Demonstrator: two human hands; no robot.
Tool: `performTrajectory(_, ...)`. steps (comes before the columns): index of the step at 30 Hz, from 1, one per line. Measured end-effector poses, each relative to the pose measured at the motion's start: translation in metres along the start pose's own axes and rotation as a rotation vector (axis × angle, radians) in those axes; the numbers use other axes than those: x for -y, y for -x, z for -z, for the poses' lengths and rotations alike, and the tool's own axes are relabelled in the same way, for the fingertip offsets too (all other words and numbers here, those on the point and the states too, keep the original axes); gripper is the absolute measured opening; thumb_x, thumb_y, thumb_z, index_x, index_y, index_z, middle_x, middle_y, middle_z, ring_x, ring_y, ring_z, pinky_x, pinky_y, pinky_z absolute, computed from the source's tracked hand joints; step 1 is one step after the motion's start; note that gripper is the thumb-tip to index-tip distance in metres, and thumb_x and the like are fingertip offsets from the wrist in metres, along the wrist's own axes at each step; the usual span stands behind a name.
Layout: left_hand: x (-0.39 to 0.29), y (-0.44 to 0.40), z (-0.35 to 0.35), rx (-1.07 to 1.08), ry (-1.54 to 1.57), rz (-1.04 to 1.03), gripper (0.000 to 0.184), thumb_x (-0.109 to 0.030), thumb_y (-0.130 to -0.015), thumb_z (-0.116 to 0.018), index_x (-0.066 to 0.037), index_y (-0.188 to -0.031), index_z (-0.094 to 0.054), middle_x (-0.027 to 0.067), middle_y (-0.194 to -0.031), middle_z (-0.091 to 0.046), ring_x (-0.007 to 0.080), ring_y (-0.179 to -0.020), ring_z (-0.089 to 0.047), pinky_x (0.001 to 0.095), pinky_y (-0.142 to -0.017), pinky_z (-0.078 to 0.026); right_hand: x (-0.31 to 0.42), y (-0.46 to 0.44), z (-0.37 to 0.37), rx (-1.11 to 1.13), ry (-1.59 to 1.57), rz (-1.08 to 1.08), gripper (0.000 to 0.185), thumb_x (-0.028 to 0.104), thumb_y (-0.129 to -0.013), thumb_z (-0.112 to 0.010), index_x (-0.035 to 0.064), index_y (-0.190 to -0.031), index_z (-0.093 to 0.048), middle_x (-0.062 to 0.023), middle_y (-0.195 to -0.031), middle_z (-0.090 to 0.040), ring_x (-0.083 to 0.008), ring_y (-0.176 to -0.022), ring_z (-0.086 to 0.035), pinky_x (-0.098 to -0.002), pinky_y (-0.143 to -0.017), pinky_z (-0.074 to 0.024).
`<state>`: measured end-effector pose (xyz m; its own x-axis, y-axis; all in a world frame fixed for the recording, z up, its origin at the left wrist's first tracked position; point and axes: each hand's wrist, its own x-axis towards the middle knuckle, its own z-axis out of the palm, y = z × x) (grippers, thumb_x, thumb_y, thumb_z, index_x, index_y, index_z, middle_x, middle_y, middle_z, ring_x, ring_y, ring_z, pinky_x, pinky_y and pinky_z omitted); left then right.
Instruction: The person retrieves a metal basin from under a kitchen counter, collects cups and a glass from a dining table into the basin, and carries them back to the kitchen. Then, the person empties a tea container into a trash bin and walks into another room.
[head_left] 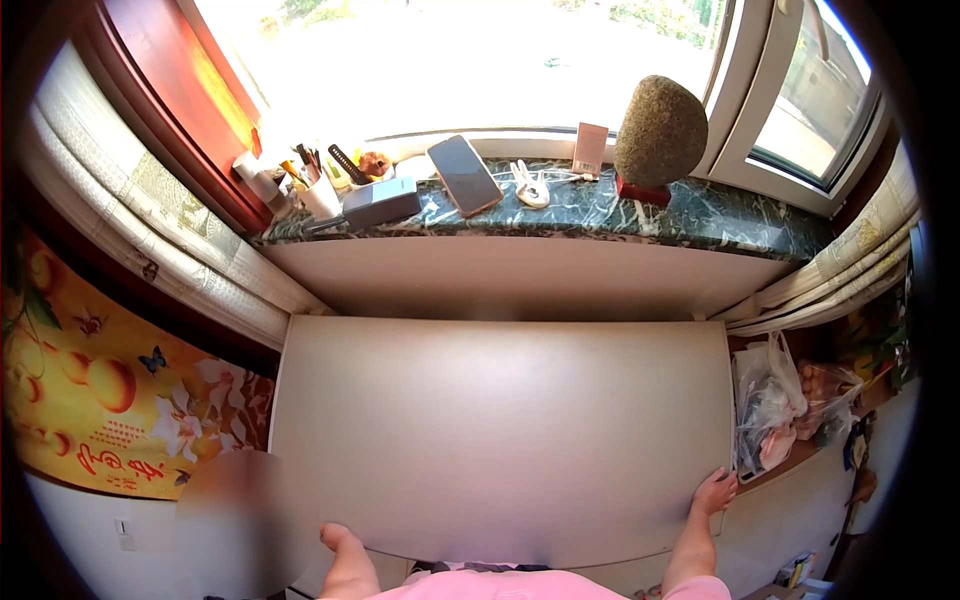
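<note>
A broad pale tabletop (500,430) lies in front of me in the head view, below the window sill. My left hand (338,537) is at its near edge, towards the left, with the fingers curled in and partly hidden. At the right edge, close to the near corner, my right hand (714,492) is bent around the border, its fingertips touching the side. I see no separate object in either hand.
On the dark marble sill (700,220) are a phone (465,175), a dark box (382,203), a white hand-shaped ornament (530,187) and a large stone (660,130) on a red stand. Plastic bags (770,395) sit beside the tabletop's right edge. Curtains (180,210) hang at both sides.
</note>
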<state>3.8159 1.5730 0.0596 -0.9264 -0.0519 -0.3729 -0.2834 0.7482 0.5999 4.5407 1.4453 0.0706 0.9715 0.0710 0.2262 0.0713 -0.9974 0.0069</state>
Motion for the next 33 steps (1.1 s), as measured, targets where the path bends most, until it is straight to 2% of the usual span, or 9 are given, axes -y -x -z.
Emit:
performTrajectory(4,0.005,-0.004,-0.003,-0.016,0.041,-0.039,0.075,-0.053,-0.089,-0.018,0.013,-0.107,-0.050,0.0227,-0.110,-0.054,0.0354,-0.101,-0.051,0.0381,-0.089,-0.041,-0.002,0.000,-0.007,-0.019,0.006,-0.003,0.046,0.042,-0.086,-0.039,0.0100,-0.119,-0.045,-0.0103,-0.122,-0.046,-0.0296,-0.114,-0.041,-0.0484,-0.089,-0.0335)
performTrajectory(6,-0.002,0.008,0.000,-0.059,0.016,-0.035,0.068,-0.047,-0.090,-0.024,0.014,-0.106,-0.049,0.0294,-0.109,-0.051,0.0412,-0.101,-0.050,0.0409,-0.088,-0.041,0.000,0.000,-0.002,-0.027,0.011,-0.002,0.046,0.042,-0.086,-0.039,0.0100,-0.119,-0.045,-0.0103,-0.122,-0.046,-0.0297,-0.114,-0.041,-0.0486,-0.089,-0.0336)
performTrajectory(22,-0.003,0.004,0.003,-0.041,-0.026,0.004,0.071,-0.049,-0.089,-0.022,0.014,-0.110,-0.047,0.0298,-0.112,-0.049,0.0414,-0.103,-0.048,0.0410,-0.091,-0.040,-0.002,0.000,-0.005,0.013,0.014,-0.021,0.049,0.045,-0.087,-0.037,0.0129,-0.123,-0.042,-0.0102,-0.125,-0.044,-0.0306,-0.116,-0.039,-0.0502,-0.090,-0.0327)
performTrajectory(24,-0.002,0.003,0.002,-0.019,-0.035,0.024,0.076,-0.054,-0.088,-0.018,0.013,-0.109,-0.049,0.0229,-0.113,-0.052,0.0357,-0.104,-0.050,0.0387,-0.090,-0.040,0.001,0.001,-0.001,0.021,0.013,-0.026,0.049,0.045,-0.087,-0.037,0.0129,-0.123,-0.042,-0.0103,-0.125,-0.044,-0.0306,-0.116,-0.039,-0.0503,-0.090,-0.0324)
performTrajectory(25,0.000,0.000,0.001,-0.018,-0.035,0.024,0.076,-0.054,-0.088,-0.018,0.013,-0.109,-0.049,0.0229,-0.113,-0.052,0.0357,-0.104,-0.050,0.0387,-0.090,-0.040,0.002,0.001,0.000,0.017,0.010,-0.028,0.048,0.044,-0.087,-0.037,0.0129,-0.123,-0.042,-0.0104,-0.125,-0.044,-0.0305,-0.116,-0.039,-0.0499,-0.091,-0.0324)
performTrajectory(27,0.002,-0.006,-0.002,-0.051,-0.019,0.023,0.073,-0.051,-0.088,-0.021,0.014,-0.108,-0.048,0.0295,-0.111,-0.050,0.0412,-0.103,-0.049,0.0412,-0.090,-0.041,0.002,0.001,0.000,0.014,0.009,-0.030,0.048,0.044,-0.087,-0.037,0.0128,-0.123,-0.042,-0.0105,-0.125,-0.044,-0.0304,-0.116,-0.039,-0.0496,-0.091,-0.0324)
performTrajectory(30,-0.003,0.006,0.000,-0.037,0.008,0.012,0.074,-0.052,-0.088,-0.021,0.013,-0.108,-0.049,0.0292,-0.110,-0.051,0.0415,-0.102,-0.050,0.0416,-0.089,-0.041,0.001,0.000,0.000,0.014,0.015,-0.021,0.047,0.043,-0.087,-0.038,0.0126,-0.122,-0.043,-0.0106,-0.124,-0.045,-0.0301,-0.115,-0.040,-0.0485,-0.091,-0.0329)
performTrajectory(33,0.009,-0.013,-0.003,-0.038,-0.049,-0.022,0.075,-0.053,-0.088,-0.020,0.013,-0.107,-0.049,0.0291,-0.108,-0.052,0.0419,-0.100,-0.050,0.0422,-0.088,-0.042,0.000,0.000,-0.002,-0.072,-0.013,0.022,0.044,0.040,-0.086,-0.041,0.0075,-0.116,-0.047,-0.0124,-0.118,-0.049,-0.0314,-0.110,-0.044,-0.0473,-0.088,-0.0345)
